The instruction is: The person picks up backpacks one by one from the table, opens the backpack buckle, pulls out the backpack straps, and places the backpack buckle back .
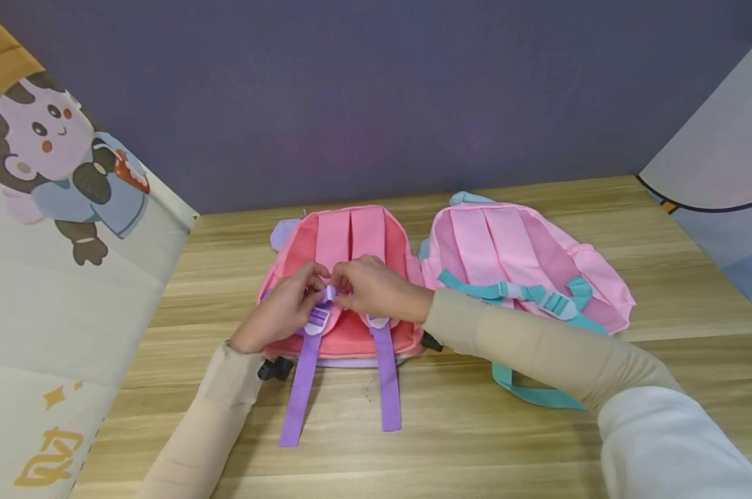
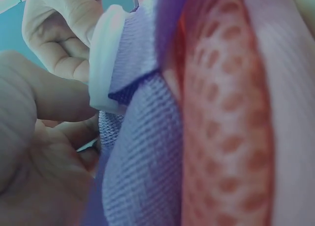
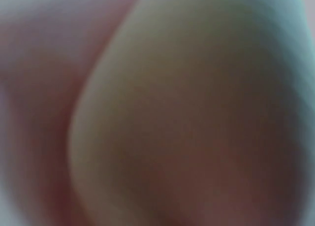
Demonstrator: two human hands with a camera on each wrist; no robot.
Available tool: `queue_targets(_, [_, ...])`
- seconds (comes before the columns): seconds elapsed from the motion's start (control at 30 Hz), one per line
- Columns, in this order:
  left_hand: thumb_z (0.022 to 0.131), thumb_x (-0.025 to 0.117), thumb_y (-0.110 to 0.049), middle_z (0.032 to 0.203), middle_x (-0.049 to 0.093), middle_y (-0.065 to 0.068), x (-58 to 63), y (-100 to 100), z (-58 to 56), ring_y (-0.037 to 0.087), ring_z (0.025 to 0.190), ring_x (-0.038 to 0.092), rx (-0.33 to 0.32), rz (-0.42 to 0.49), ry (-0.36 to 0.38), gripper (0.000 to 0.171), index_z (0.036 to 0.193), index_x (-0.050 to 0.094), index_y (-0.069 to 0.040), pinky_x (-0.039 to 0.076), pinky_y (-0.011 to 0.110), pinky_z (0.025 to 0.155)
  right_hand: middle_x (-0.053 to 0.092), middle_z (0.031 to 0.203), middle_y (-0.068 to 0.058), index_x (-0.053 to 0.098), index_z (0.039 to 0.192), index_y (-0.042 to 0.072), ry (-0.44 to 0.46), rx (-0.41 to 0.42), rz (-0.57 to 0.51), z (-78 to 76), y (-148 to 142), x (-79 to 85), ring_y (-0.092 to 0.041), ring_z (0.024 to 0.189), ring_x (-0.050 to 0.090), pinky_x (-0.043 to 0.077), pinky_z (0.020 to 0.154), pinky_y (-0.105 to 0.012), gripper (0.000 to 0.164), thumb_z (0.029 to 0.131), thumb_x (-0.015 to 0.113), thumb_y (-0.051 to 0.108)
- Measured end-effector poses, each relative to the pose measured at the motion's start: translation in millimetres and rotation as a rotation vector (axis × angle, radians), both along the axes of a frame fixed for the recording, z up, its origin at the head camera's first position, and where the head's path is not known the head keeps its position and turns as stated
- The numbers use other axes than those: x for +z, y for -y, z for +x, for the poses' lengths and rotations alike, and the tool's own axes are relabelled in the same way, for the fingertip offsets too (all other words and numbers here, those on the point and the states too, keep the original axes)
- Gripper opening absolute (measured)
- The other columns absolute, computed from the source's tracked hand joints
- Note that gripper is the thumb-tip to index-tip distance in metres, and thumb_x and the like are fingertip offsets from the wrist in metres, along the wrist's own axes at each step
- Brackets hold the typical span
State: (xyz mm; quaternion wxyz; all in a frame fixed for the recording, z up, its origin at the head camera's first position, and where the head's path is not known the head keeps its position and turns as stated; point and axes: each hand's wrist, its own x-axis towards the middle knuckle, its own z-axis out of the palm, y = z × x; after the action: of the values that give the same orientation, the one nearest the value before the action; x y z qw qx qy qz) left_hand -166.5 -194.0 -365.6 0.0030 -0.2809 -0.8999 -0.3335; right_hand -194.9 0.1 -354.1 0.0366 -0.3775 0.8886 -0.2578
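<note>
A coral-pink backpack (image 1: 334, 239) lies with its shoulder straps facing up. My left hand (image 1: 282, 308) pinches its purple chest strap (image 2: 142, 48) near a small white buckle (image 1: 330, 292). From the other side, my right hand (image 1: 378, 287) has thumb and fingers curled at the same buckle, pinching the strap there. Close up in the left wrist view, fingers press around the white buckle, with the purple webbing folded through it. Two purple webbing tails (image 1: 386, 378) hang toward me from white adjusters. The right wrist view shows only blurred skin and cloth.
Right of it lies a light pink backpack (image 1: 590, 277) with teal straps (image 1: 540, 396), partly under my right forearm. Black side clips (image 1: 276, 369) stick out at the coral bag's lower corners. The wooden table (image 1: 469, 450) meets a dark partition (image 1: 376, 104) behind; printed panels stand at both sides.
</note>
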Motion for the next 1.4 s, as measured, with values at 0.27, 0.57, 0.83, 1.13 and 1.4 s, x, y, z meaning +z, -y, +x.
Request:
queue_targets(0.27, [0.087, 0.058, 0.009, 0.089, 0.064, 0.005, 0.4, -2.5, 0.5, 0.014, 0.078, 0.060, -0.010, 0.014, -0.022, 0.029, 0.111, 0.046, -0.004, 0.050, 0.030, 0.070, 0.065, 0.083, 0.005, 0.066, 0.096, 0.010, -0.025, -0.002, 0.022, 0.6, 0.4, 0.1, -0.008, 0.074, 0.057, 0.045, 0.074, -0.025, 0.021, 0.081, 0.075, 0.022])
queue_targets(0.57, [0.084, 0.066, -0.002, 0.095, 0.062, 0.004, 1.4, -1.0, 2.4, 0.018, 0.088, 0.060, 0.010, 0.015, 0.011, 0.023, 0.105, 0.057, -0.003, 0.050, 0.037, 0.078, 0.065, 0.084, 0.005, 0.065, 0.097, 0.012, -0.029, -0.019, 0.046, 3.7, 0.5, 3.5, -0.009, 0.076, 0.057, 0.044, 0.076, -0.028, 0.017, 0.084, 0.073, 0.021])
queue_targets(0.83, [0.086, 0.070, -0.011, 0.093, 0.063, 0.003, 3.0, -0.2, 3.6, 0.017, 0.084, 0.056, 0.015, -0.031, -0.056, 0.018, 0.101, 0.062, -0.006, 0.048, 0.035, 0.075, 0.064, 0.085, 0.004, 0.065, 0.099, 0.011, -0.040, -0.028, 0.040, 6.3, 0.9, 5.2, -0.008, 0.074, 0.056, 0.045, 0.071, -0.024, 0.018, 0.085, 0.072, 0.021])
queue_targets(1.13, [0.085, 0.070, -0.010, 0.093, 0.062, 0.004, 3.9, -0.1, 4.3, 0.017, 0.083, 0.055, 0.012, -0.040, -0.071, 0.017, 0.099, 0.063, -0.004, 0.047, 0.034, 0.073, 0.060, 0.075, 0.008, 0.065, 0.095, 0.012, -0.035, -0.042, 0.028, 5.5, 0.4, 4.8, -0.009, 0.068, 0.053, 0.044, 0.067, -0.023, 0.020, 0.082, 0.074, 0.025])
queue_targets(1.4, [0.084, 0.071, -0.008, 0.090, 0.062, 0.002, 1.8, 1.3, 3.9, 0.014, 0.082, 0.056, 0.000, -0.036, -0.070, 0.015, 0.097, 0.063, -0.006, 0.048, 0.034, 0.073, 0.057, 0.071, 0.008, 0.063, 0.083, 0.015, -0.061, -0.073, -0.004, 5.8, -1.8, 4.8, -0.010, 0.067, 0.051, 0.043, 0.064, -0.023, 0.008, 0.081, 0.069, 0.020])
